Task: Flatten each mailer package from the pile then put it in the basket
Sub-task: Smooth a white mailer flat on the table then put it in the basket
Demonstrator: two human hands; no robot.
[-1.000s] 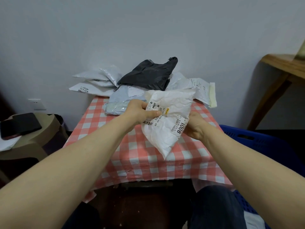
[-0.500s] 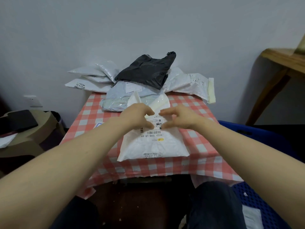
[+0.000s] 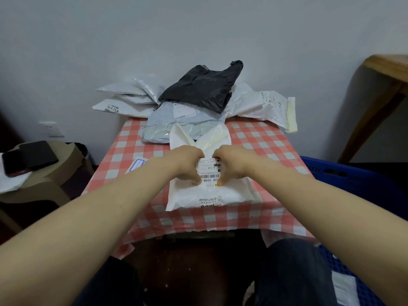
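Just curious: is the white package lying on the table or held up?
Lying: white mailer rests on checked tablecloth, left hand and right hand atop it.

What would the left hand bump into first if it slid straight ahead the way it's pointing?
Probably the raised flap of the white mailer under it, just beyond the left hand. Past that lies the grey mailer, though one view leaves the gap unclear.

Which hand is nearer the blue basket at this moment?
Right. The right hand presses the right half of the white mailer, the side toward the blue basket. The left hand presses the mailer's left half, farther from the basket.
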